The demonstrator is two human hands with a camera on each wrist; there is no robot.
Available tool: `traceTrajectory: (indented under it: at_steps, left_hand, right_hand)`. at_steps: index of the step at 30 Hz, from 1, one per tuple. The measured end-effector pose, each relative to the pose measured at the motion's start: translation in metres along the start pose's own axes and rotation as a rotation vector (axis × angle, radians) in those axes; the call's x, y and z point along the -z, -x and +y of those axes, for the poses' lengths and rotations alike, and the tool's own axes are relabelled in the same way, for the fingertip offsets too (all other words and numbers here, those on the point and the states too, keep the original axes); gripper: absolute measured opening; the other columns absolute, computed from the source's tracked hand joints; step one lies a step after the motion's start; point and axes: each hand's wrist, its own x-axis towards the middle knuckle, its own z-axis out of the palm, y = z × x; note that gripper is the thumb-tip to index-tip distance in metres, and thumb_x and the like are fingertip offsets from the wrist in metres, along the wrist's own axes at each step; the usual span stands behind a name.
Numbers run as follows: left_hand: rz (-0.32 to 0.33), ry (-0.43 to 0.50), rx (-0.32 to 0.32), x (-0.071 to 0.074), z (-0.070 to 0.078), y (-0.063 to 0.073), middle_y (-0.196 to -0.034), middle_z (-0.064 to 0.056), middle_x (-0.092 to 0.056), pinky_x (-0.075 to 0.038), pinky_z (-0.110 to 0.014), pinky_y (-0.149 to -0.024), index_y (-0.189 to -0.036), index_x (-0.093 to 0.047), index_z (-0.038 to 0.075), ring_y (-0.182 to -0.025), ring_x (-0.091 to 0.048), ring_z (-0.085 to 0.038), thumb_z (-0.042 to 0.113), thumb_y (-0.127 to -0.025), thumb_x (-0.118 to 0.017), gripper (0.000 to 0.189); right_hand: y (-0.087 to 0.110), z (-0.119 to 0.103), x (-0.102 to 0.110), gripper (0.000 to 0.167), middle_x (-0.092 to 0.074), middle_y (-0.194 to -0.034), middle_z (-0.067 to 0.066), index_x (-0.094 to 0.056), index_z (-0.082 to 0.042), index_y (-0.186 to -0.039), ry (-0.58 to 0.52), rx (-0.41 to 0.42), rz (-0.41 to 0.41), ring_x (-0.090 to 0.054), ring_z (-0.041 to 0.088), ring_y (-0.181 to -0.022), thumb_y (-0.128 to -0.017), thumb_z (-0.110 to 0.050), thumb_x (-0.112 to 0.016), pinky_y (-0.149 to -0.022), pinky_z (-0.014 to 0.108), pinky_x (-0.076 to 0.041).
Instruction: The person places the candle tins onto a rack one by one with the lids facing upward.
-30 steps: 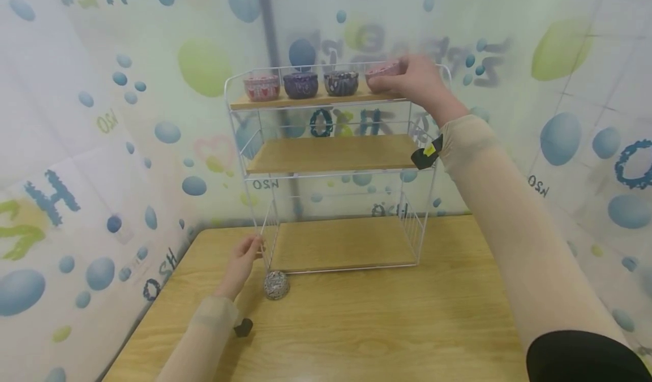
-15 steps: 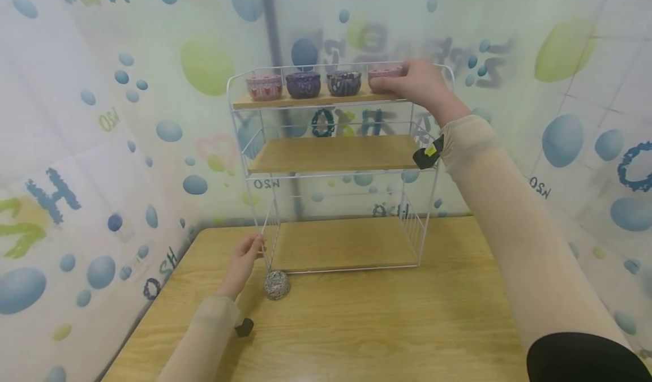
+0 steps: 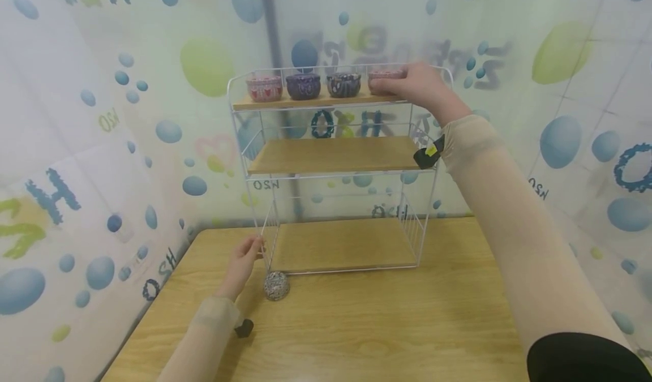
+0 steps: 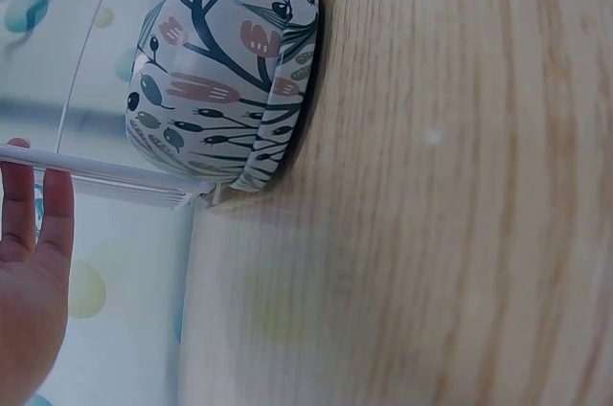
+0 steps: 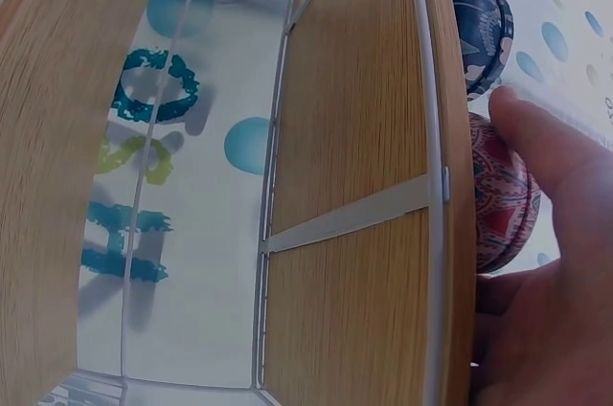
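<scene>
On the right end of the top board, my right hand (image 3: pixel 427 86) holds a small round red-and-pink patterned tin (image 5: pixel 503 197), thumb on one side and fingers on the other. The tin sits level, partly covered by the hand. To its left stand a dark floral tin (image 3: pixel 343 84), a purple tin (image 3: pixel 303 86) and a pink tin with red hearts (image 3: pixel 264 88). Down at the lower left, my left hand (image 3: pixel 243 260) grips the white wire side of the three-tier rack (image 3: pixel 331 154). Beside that hand, a domed tin with a plant pattern (image 4: pixel 215 71) rests on the table.
The rack stands at the back of a wooden table (image 3: pixel 367 331), its middle and bottom boards (image 3: pixel 346 243) below the row of tins. Thin wire rails edge each tier. A patterned curtain (image 3: pixel 204 127) hangs close behind and along both sides.
A second ago the red-and-pink tin was tilted in my right hand; now it sits level on the top board. My left hand stays at the rack's side.
</scene>
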Motion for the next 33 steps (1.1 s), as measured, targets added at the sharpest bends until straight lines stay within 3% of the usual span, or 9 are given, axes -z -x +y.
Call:
traceTrajectory:
  at_steps: [4,9,15,18,21,23,28,33]
  left_hand:
    - [-0.003,-0.003,0.007,0.0,-0.002,0.0,-0.106,-0.02,-0.059,-0.054,-0.028,-0.085,-0.111,-0.055,-0.008,-0.093,-0.057,-0.015,0.026,-0.104,-0.046,0.036]
    - [0.005,0.011,0.019,0.0,0.001,0.0,-0.103,-0.016,-0.06,-0.053,-0.028,-0.085,-0.111,-0.055,-0.009,-0.093,-0.057,-0.015,0.023,-0.104,-0.046,0.034]
    - [0.002,0.019,0.016,-0.002,0.019,0.005,-0.105,-0.022,-0.059,-0.054,-0.032,-0.086,-0.112,-0.054,-0.014,-0.093,-0.057,-0.019,0.012,-0.104,-0.045,0.029]
    - [0.005,0.025,0.02,-0.002,0.023,0.008,-0.104,-0.013,-0.061,-0.054,-0.03,-0.085,-0.113,-0.054,-0.014,-0.093,-0.057,-0.017,0.011,-0.104,-0.045,0.028]
    - [0.013,0.028,0.01,-0.002,0.012,0.005,-0.101,-0.001,-0.061,-0.054,-0.027,-0.084,-0.113,-0.056,-0.01,-0.093,-0.057,-0.014,0.016,-0.104,-0.046,0.029]
    - [0.018,0.025,-0.001,-0.001,0.003,0.002,-0.102,0.0,-0.061,-0.053,-0.025,-0.084,-0.112,-0.057,-0.007,-0.093,-0.057,-0.012,0.019,-0.104,-0.046,0.03]
    - [0.027,0.019,-0.021,-0.002,-0.002,0.002,-0.103,-0.002,-0.061,-0.054,-0.024,-0.082,-0.11,-0.057,-0.007,-0.092,-0.057,-0.012,0.022,-0.104,-0.047,0.032]
    - [0.035,0.033,-0.032,-0.003,-0.001,0.001,-0.099,0.005,-0.061,-0.054,-0.025,-0.082,-0.109,-0.058,-0.006,-0.091,-0.057,-0.012,0.021,-0.104,-0.048,0.029]
  right_hand:
    - [0.002,0.002,0.0,0.086,-0.04,-0.149,0.014,-0.05,-0.01,-0.141,-0.017,0.014,-0.003,-0.037,0.032,-0.135,-0.082,-0.073,-0.054,-0.111,0.048,-0.032]
    - [0.006,0.007,0.0,0.086,-0.038,-0.151,0.009,-0.049,-0.015,-0.143,-0.006,0.033,0.015,-0.035,0.031,-0.137,-0.084,-0.077,-0.045,-0.111,0.051,-0.032]
    - [0.016,0.01,0.004,0.078,-0.043,-0.147,0.011,-0.06,-0.008,-0.128,0.009,0.065,0.065,-0.039,0.033,-0.133,-0.089,-0.073,-0.04,-0.106,0.054,-0.035]
    - [0.023,0.011,0.005,0.082,-0.04,-0.148,0.013,-0.052,-0.005,-0.136,-0.004,0.06,0.074,-0.037,0.033,-0.134,-0.09,-0.071,-0.04,-0.107,0.055,-0.034]
    - [0.03,0.012,0.006,0.087,-0.037,-0.15,0.016,-0.037,-0.004,-0.147,-0.026,0.055,0.076,-0.035,0.034,-0.136,-0.091,-0.069,-0.04,-0.108,0.054,-0.033]
    - [0.035,0.012,0.006,0.087,-0.036,-0.15,0.017,-0.028,-0.004,-0.151,-0.036,0.05,0.08,-0.035,0.035,-0.136,-0.092,-0.067,-0.04,-0.109,0.054,-0.033]
    - [0.047,0.015,0.003,0.083,-0.046,-0.143,0.018,-0.031,-0.006,-0.151,-0.066,0.059,0.128,-0.044,0.034,-0.129,-0.092,-0.064,-0.045,-0.104,0.052,-0.039]
    - [0.059,0.018,-0.001,0.079,-0.049,-0.14,0.016,-0.036,-0.009,-0.149,-0.112,0.085,0.187,-0.048,0.032,-0.125,-0.091,-0.061,-0.051,-0.102,0.051,-0.041]
